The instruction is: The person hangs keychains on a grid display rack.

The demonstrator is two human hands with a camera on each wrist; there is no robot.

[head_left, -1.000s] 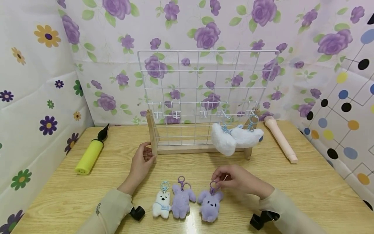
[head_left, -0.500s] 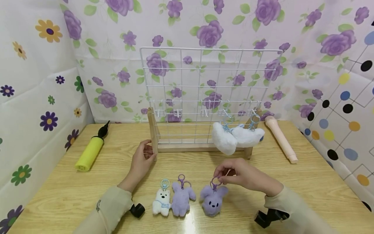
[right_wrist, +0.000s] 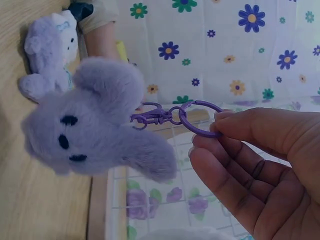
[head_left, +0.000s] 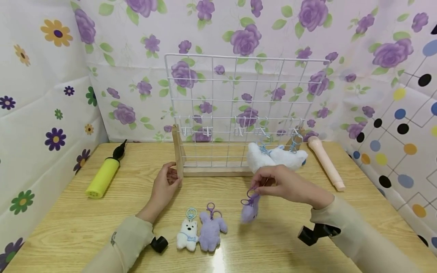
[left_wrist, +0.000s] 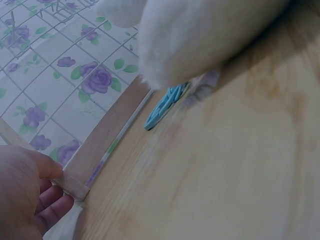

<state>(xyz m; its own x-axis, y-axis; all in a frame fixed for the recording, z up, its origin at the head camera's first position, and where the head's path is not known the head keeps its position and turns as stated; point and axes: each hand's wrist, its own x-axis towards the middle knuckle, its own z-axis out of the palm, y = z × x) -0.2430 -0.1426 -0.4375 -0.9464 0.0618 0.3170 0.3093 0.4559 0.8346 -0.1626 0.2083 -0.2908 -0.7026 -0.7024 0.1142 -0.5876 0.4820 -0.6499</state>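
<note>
My right hand point(head_left: 285, 185) pinches the purple key ring point(right_wrist: 200, 119) of a lilac plush keychain point(right_wrist: 95, 125) between thumb and fingers. The plush, long-eared with a stitched face, dangles over the table in front of the rack. At the left end of the white wire grid rack point(head_left: 235, 79), my left hand point(head_left: 165, 186) grips the wooden end post point(head_left: 178, 151), thumb in front. A white plush keychain point(head_left: 187, 235) and another lilac plush keychain point(head_left: 209, 232) lie side by side on the table. Two white plush keychains point(head_left: 261, 156) hang from hooks at the rack's right.
Several white hooks point(head_left: 206, 131) line the grid's lower part. A yellow hand pump point(head_left: 104, 176) lies at the left of the table, and a pale pink stick point(head_left: 326, 163) at the right. Patterned cloth point(head_left: 133, 49) encloses the back and sides.
My right hand has lifted the lilac plush keychain off the table by its ring and moved it toward the rack. The left hand keeps its place on the post.
</note>
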